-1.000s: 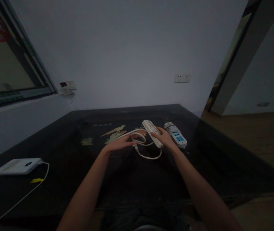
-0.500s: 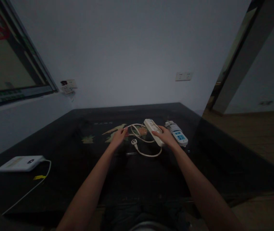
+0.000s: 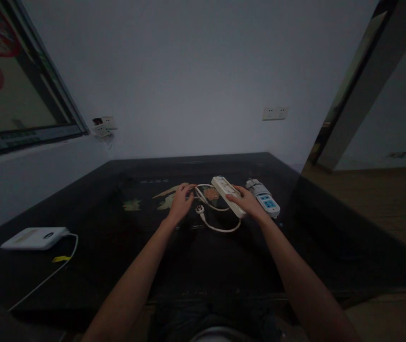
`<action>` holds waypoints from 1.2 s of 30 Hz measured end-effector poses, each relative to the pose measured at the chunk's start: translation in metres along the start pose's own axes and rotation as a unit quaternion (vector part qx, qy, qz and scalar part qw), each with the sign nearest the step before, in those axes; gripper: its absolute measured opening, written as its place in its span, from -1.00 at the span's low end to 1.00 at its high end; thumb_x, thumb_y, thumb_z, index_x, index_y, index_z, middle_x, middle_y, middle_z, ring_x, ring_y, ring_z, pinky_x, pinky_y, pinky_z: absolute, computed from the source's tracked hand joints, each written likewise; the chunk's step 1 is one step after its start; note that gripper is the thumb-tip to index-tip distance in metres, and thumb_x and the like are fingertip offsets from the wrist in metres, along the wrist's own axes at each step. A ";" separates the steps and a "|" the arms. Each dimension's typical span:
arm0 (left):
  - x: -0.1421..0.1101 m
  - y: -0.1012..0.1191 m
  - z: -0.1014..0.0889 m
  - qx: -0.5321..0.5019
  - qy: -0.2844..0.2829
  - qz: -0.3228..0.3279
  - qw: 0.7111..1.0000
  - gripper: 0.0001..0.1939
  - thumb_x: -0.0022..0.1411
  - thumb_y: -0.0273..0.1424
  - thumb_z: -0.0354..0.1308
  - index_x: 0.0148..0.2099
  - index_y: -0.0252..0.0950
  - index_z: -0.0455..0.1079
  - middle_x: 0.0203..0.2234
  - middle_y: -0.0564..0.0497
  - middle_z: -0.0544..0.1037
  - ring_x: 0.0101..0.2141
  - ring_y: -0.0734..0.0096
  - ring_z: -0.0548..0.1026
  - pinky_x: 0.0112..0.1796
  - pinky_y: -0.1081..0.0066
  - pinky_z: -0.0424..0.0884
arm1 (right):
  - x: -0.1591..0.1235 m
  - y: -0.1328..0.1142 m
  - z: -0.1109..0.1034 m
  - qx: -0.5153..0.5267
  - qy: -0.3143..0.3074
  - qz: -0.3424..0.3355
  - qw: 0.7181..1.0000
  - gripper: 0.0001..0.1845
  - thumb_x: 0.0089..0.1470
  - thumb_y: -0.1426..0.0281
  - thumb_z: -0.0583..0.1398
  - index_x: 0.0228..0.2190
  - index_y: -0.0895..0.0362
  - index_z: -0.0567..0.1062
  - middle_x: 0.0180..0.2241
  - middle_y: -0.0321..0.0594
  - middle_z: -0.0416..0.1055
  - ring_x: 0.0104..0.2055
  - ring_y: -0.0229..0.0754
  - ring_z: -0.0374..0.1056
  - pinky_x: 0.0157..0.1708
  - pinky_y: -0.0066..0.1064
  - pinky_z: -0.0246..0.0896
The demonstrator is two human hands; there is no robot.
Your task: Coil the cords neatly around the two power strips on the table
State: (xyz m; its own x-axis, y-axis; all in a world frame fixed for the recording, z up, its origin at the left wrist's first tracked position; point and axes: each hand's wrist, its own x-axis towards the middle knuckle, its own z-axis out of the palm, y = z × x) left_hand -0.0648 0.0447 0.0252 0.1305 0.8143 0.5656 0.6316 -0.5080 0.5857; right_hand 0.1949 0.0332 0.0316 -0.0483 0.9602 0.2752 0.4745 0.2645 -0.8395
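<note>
A white power strip (image 3: 228, 195) lies slanted on the dark table, with my right hand (image 3: 246, 202) closed around its near right side. Its white cord (image 3: 220, 231) curves along the table to a plug (image 3: 200, 210), and more of it is looped left of the strip. At those loops is my left hand (image 3: 182, 202), thumb and fingers apart, fingertips at the cord's edge. Just right of my right hand rests a second power strip (image 3: 268, 204), with blue socket faces and its cord wound around the far end.
On the left of the dark table (image 3: 124, 280) lies a white power bank (image 3: 35, 238) with a cable running toward me. A yellow scrap (image 3: 61, 259) sits beside the cable. Wall sockets (image 3: 275, 113) are on the wall behind, and a window (image 3: 21, 104) is at left.
My left hand has moved slightly right toward the strip, its fingers now spread from their pinch on the cord. The cord loops have drawn closer together. My right hand stays on the strip.
</note>
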 end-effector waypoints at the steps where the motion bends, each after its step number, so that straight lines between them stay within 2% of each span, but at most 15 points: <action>1: 0.000 0.000 0.000 -0.011 -0.001 -0.010 1.000 -0.70 0.25 -0.45 -0.04 -0.01 -0.25 0.38 -0.14 -0.09 0.43 -0.13 0.28 0.42 -0.05 0.26 0.32 | 0.000 0.001 0.001 0.007 0.003 -0.002 1.000 -0.41 -0.08 0.15 0.26 -0.03 0.18 0.44 -0.07 -0.03 0.45 -0.08 -0.03 0.38 -0.04 -0.20 0.22; 6: 0.000 -0.001 0.004 -0.048 -0.011 -0.064 0.997 -0.73 0.31 -0.26 -0.08 -0.14 -0.29 0.36 -0.29 -0.06 0.50 -0.25 0.28 0.47 -0.18 0.29 0.36 | 0.002 0.004 0.007 0.065 0.024 0.010 0.998 -0.49 -0.04 0.17 0.21 -0.08 0.20 0.48 -0.20 -0.08 0.51 -0.21 -0.09 0.40 -0.19 -0.26 0.30; 11: -0.002 -0.004 0.008 0.002 -0.018 -0.059 0.998 -0.65 0.18 -0.30 0.12 0.02 -0.27 0.32 -0.14 -0.11 0.48 -0.16 0.24 0.46 -0.10 0.25 0.35 | 0.003 0.004 0.013 0.111 0.045 0.030 0.992 -0.50 -0.09 0.18 0.23 -0.12 0.20 0.50 -0.29 -0.13 0.51 -0.30 -0.13 0.39 -0.31 -0.33 0.31; 15: -0.003 -0.008 0.009 0.047 -0.052 -0.047 0.996 -0.67 0.20 -0.32 0.09 0.01 -0.26 0.36 -0.10 -0.15 0.44 -0.06 0.17 0.41 -0.03 0.21 0.31 | 0.003 0.004 0.016 0.153 0.058 0.048 0.985 -0.50 -0.07 0.18 0.21 -0.12 0.22 0.49 -0.31 -0.12 0.51 -0.35 -0.16 0.39 -0.39 -0.37 0.30; 20: -0.005 -0.012 0.009 0.041 -0.062 -0.070 0.995 -0.71 0.29 -0.22 0.00 -0.04 -0.22 0.37 -0.13 -0.10 0.48 -0.08 0.21 0.43 -0.02 0.24 0.30 | 0.002 0.003 0.022 0.201 0.063 0.066 0.975 -0.50 -0.06 0.15 0.19 -0.14 0.20 0.49 -0.25 -0.10 0.52 -0.30 -0.13 0.42 -0.36 -0.36 0.31; 22: -0.006 -0.006 0.006 0.077 -0.043 -0.060 0.994 -0.70 0.29 -0.20 0.00 -0.05 -0.22 0.40 -0.10 -0.13 0.48 -0.04 0.15 0.40 -0.01 0.18 0.26 | 0.001 0.001 0.026 0.219 0.074 0.066 0.971 -0.49 -0.06 0.13 0.18 -0.13 0.20 0.49 -0.20 -0.09 0.51 -0.25 -0.11 0.42 -0.32 -0.35 0.33; 25: -0.008 0.016 -0.001 0.132 0.014 -0.010 0.991 -0.71 0.26 -0.21 0.06 -0.07 -0.21 0.44 0.03 -0.15 0.41 0.07 0.03 0.28 0.06 0.05 0.15 | -0.003 -0.008 0.035 0.254 0.116 0.054 0.959 -0.46 -0.05 0.12 0.16 -0.09 0.21 0.45 -0.11 -0.05 0.47 -0.15 -0.08 0.41 -0.23 -0.32 0.34; 27: -0.010 0.035 -0.002 0.090 0.003 0.032 0.995 -0.71 0.29 -0.24 0.02 -0.07 -0.22 0.45 0.01 -0.14 0.42 0.06 0.08 0.29 0.08 0.09 0.14 | -0.009 -0.018 0.042 0.268 0.144 0.035 0.952 -0.44 -0.02 0.13 0.14 -0.05 0.22 0.41 -0.06 -0.02 0.44 -0.10 -0.06 0.40 -0.16 -0.31 0.33; 29: -0.013 0.052 0.002 -0.012 -0.051 0.045 0.998 -0.69 0.31 -0.24 -0.02 -0.05 -0.26 0.42 -0.08 -0.13 0.49 -0.02 0.16 0.38 0.05 0.15 0.21 | -0.017 -0.028 0.048 0.263 0.155 0.006 0.952 -0.45 0.04 0.15 0.11 -0.01 0.22 0.38 -0.02 0.00 0.42 -0.05 -0.07 0.38 -0.09 -0.29 0.32; 31: -0.017 0.065 0.010 -0.137 -0.092 0.003 0.986 -0.66 0.26 -0.24 0.05 0.01 -0.29 0.35 -0.10 -0.13 0.51 -0.09 0.19 0.44 -0.02 0.19 0.31 | -0.025 -0.037 0.053 0.248 0.145 -0.034 0.957 -0.48 0.10 0.18 0.07 0.03 0.20 0.35 0.02 0.00 0.40 -0.01 -0.08 0.36 -0.03 -0.28 0.29; 34: -0.024 0.072 0.020 -0.327 -0.072 -0.101 0.937 -0.59 0.20 -0.27 0.12 0.06 -0.30 0.25 -0.07 -0.13 0.50 -0.08 0.21 0.47 -0.06 0.24 0.38 | -0.032 -0.047 0.057 0.231 0.104 -0.095 0.963 -0.48 0.13 0.20 0.07 0.08 0.16 0.34 0.09 -0.04 0.33 0.07 -0.08 0.31 0.06 -0.24 0.23; 36: -0.027 0.072 0.017 -0.408 -0.047 -0.163 0.897 -0.60 0.19 -0.29 0.12 0.06 -0.29 0.25 -0.08 -0.11 0.51 -0.10 0.21 0.49 -0.08 0.26 0.41 | -0.034 -0.051 0.056 0.225 0.062 -0.119 0.965 -0.47 0.11 0.21 0.10 0.09 0.15 0.34 0.11 -0.06 0.32 0.07 -0.07 0.32 0.05 -0.23 0.24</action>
State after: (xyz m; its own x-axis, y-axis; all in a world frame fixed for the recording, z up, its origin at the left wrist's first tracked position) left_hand -0.0096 -0.0091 0.0420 0.1282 0.9578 0.2574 -0.1162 -0.2433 0.9630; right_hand 0.1236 -0.0077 0.0388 0.0094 0.8570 0.5153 0.0320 0.5148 -0.8567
